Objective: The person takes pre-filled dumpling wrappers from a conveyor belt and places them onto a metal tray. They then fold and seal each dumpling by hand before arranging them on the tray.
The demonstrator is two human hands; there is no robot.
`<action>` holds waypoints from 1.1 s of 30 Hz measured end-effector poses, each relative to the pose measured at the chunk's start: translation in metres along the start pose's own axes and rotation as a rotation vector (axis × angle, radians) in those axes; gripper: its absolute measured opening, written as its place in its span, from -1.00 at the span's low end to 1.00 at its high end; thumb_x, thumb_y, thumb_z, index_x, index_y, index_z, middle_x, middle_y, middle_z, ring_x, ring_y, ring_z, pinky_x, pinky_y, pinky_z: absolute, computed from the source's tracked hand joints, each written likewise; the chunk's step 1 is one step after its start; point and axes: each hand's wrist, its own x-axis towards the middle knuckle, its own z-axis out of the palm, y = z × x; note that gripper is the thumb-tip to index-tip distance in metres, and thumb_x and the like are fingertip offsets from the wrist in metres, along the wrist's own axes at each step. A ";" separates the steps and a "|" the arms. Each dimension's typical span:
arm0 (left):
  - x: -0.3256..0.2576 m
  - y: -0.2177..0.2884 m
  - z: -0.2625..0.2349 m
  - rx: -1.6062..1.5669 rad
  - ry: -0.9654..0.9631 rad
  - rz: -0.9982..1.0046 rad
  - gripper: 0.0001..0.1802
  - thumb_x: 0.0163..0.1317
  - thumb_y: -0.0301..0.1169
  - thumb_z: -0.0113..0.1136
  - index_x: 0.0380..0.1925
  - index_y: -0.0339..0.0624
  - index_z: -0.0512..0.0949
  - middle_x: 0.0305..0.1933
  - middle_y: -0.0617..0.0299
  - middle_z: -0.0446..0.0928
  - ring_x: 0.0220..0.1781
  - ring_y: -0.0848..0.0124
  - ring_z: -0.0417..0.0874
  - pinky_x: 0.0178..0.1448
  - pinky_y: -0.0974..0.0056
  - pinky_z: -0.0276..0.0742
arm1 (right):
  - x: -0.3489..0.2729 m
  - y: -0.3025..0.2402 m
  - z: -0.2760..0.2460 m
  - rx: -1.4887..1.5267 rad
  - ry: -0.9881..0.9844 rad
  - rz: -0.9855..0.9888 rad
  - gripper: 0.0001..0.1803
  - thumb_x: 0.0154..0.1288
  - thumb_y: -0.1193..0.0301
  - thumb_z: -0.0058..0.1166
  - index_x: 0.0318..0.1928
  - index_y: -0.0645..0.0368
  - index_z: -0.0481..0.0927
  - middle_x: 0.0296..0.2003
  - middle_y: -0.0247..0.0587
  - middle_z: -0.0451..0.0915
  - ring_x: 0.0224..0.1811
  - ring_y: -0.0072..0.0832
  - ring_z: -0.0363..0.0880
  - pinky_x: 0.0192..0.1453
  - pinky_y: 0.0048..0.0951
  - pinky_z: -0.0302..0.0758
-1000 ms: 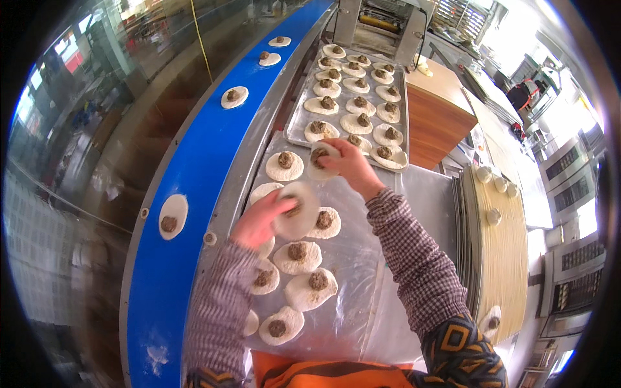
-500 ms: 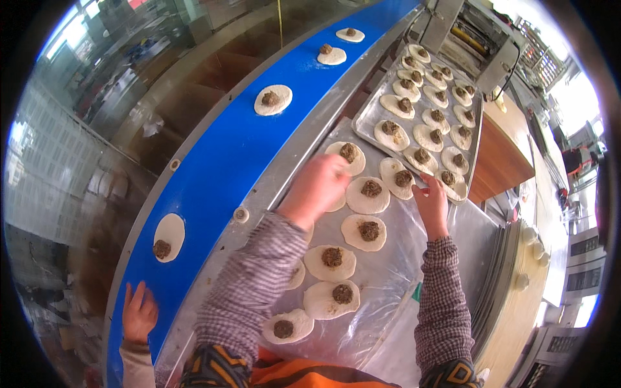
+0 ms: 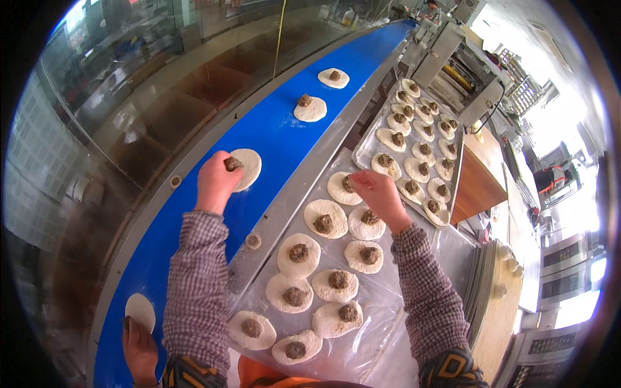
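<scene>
My left hand is over the blue conveyor belt, its fingers closed around a ball of brown filling at the left edge of a flat dough round. Above the near tray, my right hand has its fingers pinched together beside the filling of a dough round; whatever lies between the fingertips is hidden. Several filled dough rounds, among them a large one, lie on this tray, each topped with a brown lump.
More filled rounds ride the blue belt farther off. Another person's hand touches a dough round at the lower left. A second full metal tray lies beyond mine. Machinery stands behind it.
My left hand has moved left from the tray to the belt and closed on filling. My right hand has shifted left. The other person's hand now meets a dough round.
</scene>
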 end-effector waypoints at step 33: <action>-0.243 -0.044 -0.237 0.087 -0.300 -0.604 -0.45 -0.06 -0.30 0.33 -0.06 -0.33 0.45 -0.13 -0.02 0.55 -0.10 0.19 0.61 -0.04 0.14 0.53 | 0.073 -0.142 0.185 -0.293 -0.703 -0.322 -0.39 -0.05 -0.10 0.30 -0.26 0.24 0.72 -0.31 0.04 0.65 -0.24 -0.13 0.62 -0.14 -0.16 0.53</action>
